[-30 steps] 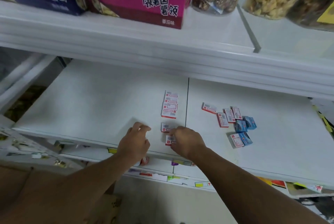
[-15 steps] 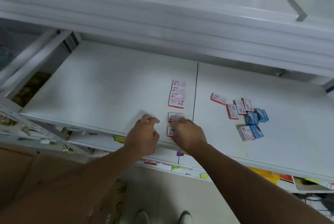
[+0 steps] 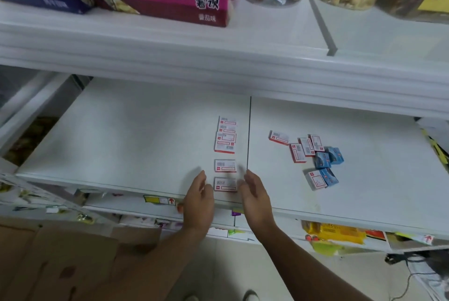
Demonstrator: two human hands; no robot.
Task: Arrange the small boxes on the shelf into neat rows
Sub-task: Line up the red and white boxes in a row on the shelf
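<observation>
flanking the nearest red-and-white box (image 3: 225,184) at the front edge of the white shelf (image 3: 136,140), the two hands are open and hold nothing. the left hand (image 3: 198,197) stands with its palm toward the box, just beside its left end; the right hand (image 3: 255,195) stands in the same way on the other side, and its fingertips are blurred, so i cannot tell if they touch the box.

risks, from left to right: this box lies very near the shelf lip, so a push that is too strong from one side could, i think, slide it over the edge to the floor. the second box (image 3: 225,166) behind it is apart from the stacked column (image 3: 226,135), so the row could end crooked if only one box is squared. near the seam (image 3: 248,135) a box edge may catch. reaching to the loose pile (image 3: 313,155) on the right, a sleeve or wrist could scatter it.

count: in the left column i see about four boxes touching, then two separate ones. in the right group, five red-and-white boxes and about three blue boxes (image 3: 328,158); overlap makes this uncertain
</observation>
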